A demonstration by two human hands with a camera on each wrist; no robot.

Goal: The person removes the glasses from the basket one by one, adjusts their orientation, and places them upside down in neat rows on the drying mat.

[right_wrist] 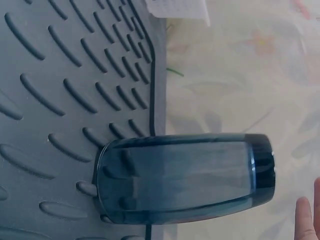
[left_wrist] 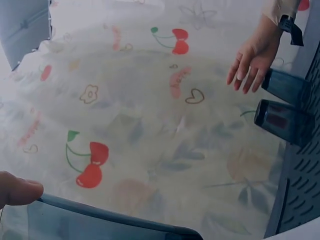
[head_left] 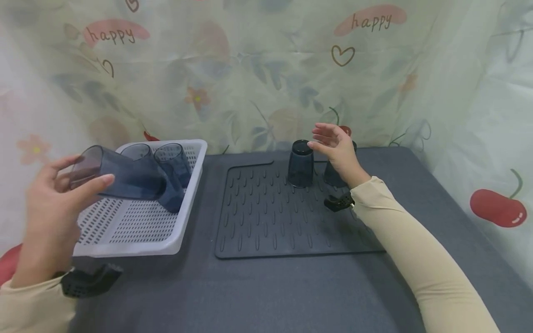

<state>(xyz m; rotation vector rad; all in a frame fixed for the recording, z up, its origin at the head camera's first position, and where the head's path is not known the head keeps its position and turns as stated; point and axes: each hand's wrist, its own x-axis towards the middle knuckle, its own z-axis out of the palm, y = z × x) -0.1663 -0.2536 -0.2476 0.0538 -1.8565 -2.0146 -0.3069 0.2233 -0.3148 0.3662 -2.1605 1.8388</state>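
My left hand [head_left: 58, 203] grips a clear blue drinking glass [head_left: 129, 178] near its rim, with the thumb along the near side. That glass lies nearly sideways in the air over the white basket [head_left: 189, 199], its base towards the right. Two more blue glasses [head_left: 176, 162] lean in the basket's back right part. My right hand [head_left: 337, 150] is beside and over two upside-down glasses on the dark drying mat [head_left: 266, 222], its fingers loosely extended. In the right wrist view, one upturned glass [right_wrist: 180, 180] stands apart from the fingertips [right_wrist: 304, 220].
The mat lies on a dark grey table [head_left: 266, 291], right of the basket. A patterned curtain [head_left: 250, 74] hangs behind and at both sides. Black straps [head_left: 89, 280] are on both wrists.
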